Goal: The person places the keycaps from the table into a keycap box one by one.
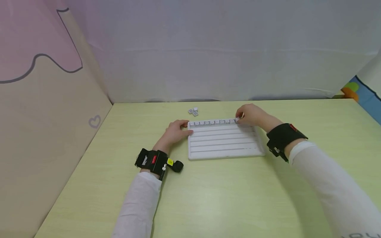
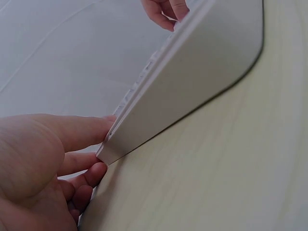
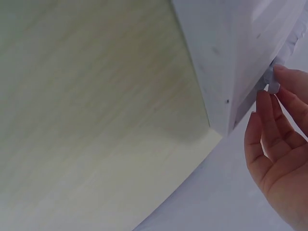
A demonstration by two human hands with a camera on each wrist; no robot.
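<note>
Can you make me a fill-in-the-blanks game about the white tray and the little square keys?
1. The white tray lies on a light ____ table.
2. The tray's only row holding little keys is the one ____ from the person.
3. The ____ hand puts a key at the end of that row.
4. The left hand touches the tray's ____ edge.

Missing words: green; farthest; right; left

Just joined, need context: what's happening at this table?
A person is filling a white slotted tray with small keycaps. The right hand pinches a keycap at the right end of the top row, which is nearly full. The left hand steadies the tray's left edge. Three loose keycaps lie behind it.
</note>
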